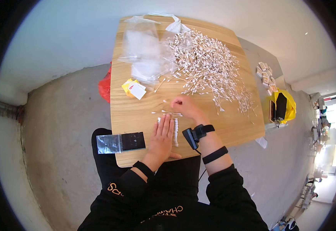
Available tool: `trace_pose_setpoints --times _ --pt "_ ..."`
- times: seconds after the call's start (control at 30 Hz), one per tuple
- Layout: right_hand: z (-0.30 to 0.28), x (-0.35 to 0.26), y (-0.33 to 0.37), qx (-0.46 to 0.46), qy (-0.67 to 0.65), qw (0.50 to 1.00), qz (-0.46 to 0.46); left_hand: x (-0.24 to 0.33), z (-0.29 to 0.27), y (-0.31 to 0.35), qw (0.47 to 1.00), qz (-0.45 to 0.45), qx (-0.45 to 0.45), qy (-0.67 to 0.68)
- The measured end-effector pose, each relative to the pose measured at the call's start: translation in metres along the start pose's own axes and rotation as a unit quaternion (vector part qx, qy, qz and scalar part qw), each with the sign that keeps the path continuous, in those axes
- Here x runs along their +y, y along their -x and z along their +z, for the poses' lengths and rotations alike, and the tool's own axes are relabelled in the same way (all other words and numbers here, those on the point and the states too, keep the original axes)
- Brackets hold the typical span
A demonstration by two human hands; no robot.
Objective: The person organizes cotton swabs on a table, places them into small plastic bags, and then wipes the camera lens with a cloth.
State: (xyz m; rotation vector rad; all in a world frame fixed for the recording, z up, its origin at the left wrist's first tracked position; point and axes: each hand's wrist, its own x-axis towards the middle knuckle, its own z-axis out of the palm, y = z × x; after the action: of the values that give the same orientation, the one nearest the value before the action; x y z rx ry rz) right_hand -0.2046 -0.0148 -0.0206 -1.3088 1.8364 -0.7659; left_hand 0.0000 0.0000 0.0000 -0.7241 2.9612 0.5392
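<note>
While grey floor (60, 119) shows at nine o'clock, the wooden table (233, 127) carries a swab heap (208, 61) toward one o'clock. The left hand (161, 140) lies flat, clenching nothing; the right hand (186, 107) is curled, its hold impossible to tell. Partly under the left hand, toward six o'clock, the swab row (175, 133) likely needs light, even pressure.

The left hand (161, 140) covers part of a row of cotton swabs (175, 133) by the near edge of the table (233, 125). The right hand (188, 107) curls in, hiding whether it pinches anything. The left edge hides some of a red bag (105, 87). Little packs (265, 79) past the right edge look too tiny.
</note>
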Motion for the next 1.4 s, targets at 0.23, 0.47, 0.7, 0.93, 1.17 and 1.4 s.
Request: trace_pose_setpoints --times 0.23,0.47,0.7,0.93,1.17,1.4 --pt "-0.001 -0.008 0.007 0.072 0.053 0.996 -0.014 0.002 -0.001 -0.001 0.999 0.01 0.033 0.002" --pt "0.025 0.0 0.045 0.282 -0.35 0.893 0.006 0.003 -0.02 0.001 0.998 -0.029 0.047 0.003" --pt "0.061 0.0 0.047 0.274 -0.334 0.901 -0.036 -0.038 -0.009 -0.017 0.994 -0.004 0.086 0.068" --pt "0.067 -0.013 0.048 0.264 -0.483 0.833 -0.058 -0.037 -0.008 -0.019 0.987 0.043 0.073 0.135" --pt "0.065 -0.005 0.051 0.268 -0.462 0.842 -0.077 -0.029 -0.016 -0.01 0.996 0.035 0.049 0.059" --pt "0.071 -0.015 0.049 0.242 -0.406 0.879 -0.062 -0.021 -0.007 -0.009 0.996 0.003 0.061 0.059"
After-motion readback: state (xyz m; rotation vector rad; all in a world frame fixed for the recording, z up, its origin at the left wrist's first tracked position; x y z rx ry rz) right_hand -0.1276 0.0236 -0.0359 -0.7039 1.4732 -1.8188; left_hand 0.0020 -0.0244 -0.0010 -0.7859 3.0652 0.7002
